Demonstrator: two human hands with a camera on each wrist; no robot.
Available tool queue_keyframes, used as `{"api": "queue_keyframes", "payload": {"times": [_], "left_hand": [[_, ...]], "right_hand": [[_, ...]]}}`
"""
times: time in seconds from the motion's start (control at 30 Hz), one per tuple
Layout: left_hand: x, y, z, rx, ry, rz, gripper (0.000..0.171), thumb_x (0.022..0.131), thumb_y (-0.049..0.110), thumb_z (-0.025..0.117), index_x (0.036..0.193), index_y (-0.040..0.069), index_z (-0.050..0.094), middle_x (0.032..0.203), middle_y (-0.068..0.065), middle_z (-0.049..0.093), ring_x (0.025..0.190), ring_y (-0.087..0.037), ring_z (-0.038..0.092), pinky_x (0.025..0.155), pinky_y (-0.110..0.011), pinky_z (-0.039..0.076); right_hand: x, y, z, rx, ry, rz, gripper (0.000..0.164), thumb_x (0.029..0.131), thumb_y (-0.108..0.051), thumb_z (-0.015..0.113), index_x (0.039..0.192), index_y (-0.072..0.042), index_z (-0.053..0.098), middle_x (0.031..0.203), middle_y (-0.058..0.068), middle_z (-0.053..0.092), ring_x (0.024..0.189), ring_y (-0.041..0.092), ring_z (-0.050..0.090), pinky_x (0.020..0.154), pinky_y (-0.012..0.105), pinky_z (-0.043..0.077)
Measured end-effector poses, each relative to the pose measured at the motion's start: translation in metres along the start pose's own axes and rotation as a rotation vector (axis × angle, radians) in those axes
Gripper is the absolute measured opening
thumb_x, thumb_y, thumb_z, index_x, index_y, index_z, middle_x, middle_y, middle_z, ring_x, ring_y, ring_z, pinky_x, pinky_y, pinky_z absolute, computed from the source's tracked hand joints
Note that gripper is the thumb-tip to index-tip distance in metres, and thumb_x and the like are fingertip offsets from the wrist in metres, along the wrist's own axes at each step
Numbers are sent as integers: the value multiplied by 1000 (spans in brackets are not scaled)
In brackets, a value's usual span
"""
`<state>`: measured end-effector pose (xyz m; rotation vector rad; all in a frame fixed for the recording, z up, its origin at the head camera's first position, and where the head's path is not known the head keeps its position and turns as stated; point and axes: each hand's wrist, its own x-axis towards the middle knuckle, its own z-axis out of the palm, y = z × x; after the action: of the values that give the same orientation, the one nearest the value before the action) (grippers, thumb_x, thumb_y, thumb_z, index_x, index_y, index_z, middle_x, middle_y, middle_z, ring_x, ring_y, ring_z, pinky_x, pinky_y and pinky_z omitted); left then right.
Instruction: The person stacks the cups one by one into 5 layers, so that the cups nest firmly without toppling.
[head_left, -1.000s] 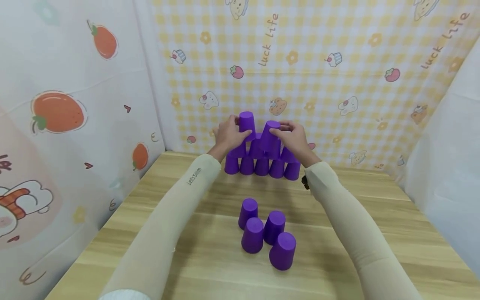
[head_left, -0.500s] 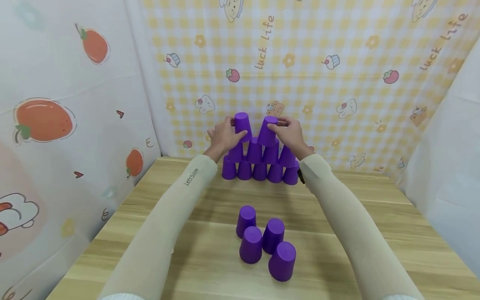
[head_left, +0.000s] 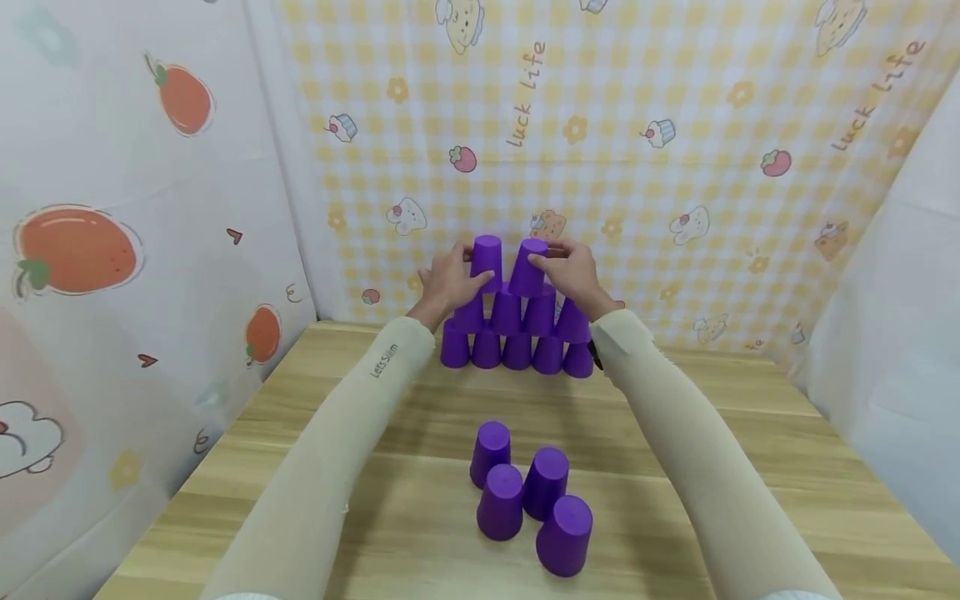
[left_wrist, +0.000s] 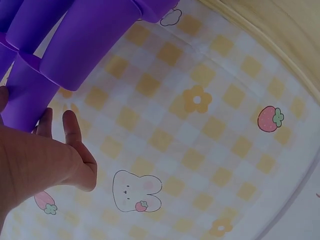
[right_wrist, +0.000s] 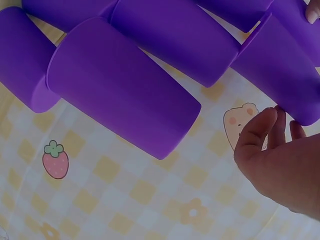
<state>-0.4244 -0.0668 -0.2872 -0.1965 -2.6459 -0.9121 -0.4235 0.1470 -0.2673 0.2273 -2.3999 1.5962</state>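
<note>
Purple cups stand upside down in a stepped wall, with several in the bottom row [head_left: 517, 352] and several more in the second row [head_left: 506, 312]. Above the second row, my left hand [head_left: 450, 283] holds an upside-down cup [head_left: 486, 260] between thumb and fingers, its rim right at the tops of the cups below. To its right, my right hand [head_left: 573, 271] pinches another upside-down cup [head_left: 528, 271], thumb in front and fingers behind, leaning slightly. A gap separates the two held cups. The right wrist view shows fingers [right_wrist: 260, 127] against the side of that cup [right_wrist: 280, 70].
Nearer on the wooden table [head_left: 420, 500], several loose upside-down cups [head_left: 500, 504] stand in a cluster between my forearms. Close behind the cup wall hangs a yellow checked cloth [head_left: 637, 192]. A white printed cloth [head_left: 210, 208] lines the left side.
My right hand has raised its cup from in front of the second row and brought it over that row, a little leftward and more upright. The left hand's cup has shifted only slightly.
</note>
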Motion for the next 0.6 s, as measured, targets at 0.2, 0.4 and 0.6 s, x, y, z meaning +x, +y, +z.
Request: {"api": "queue_keyframes", "payload": {"times": [0.2,0.4,0.6], "left_hand": [[-3,-2,2,11,-1,-6,58,93,48,65,137,15,48,139,-2,57,126,-28,50,103,-52,24],[-8,-4,1,20,19,-11,64,89,48,70,139,14,47,140,-3,56,125,-32,47,102,-52,24],[-31,-15,2,-51,110,-8,77,85,45,76,145,12,42,143,-6,52,120,-34,43,98,-53,24]], "right_hand": [[0,4,0,12,-14,-27,52,91,-29,73,135,-5,59,126,13,64,117,26,60,101,39,46],[-4,6,0,12,-26,-49,53,91,-25,72,137,-5,56,129,14,63,120,27,59,102,40,46],[-22,16,-9,-33,-40,-67,56,90,-25,70,140,-4,53,135,18,59,123,34,57,101,45,47]]}}
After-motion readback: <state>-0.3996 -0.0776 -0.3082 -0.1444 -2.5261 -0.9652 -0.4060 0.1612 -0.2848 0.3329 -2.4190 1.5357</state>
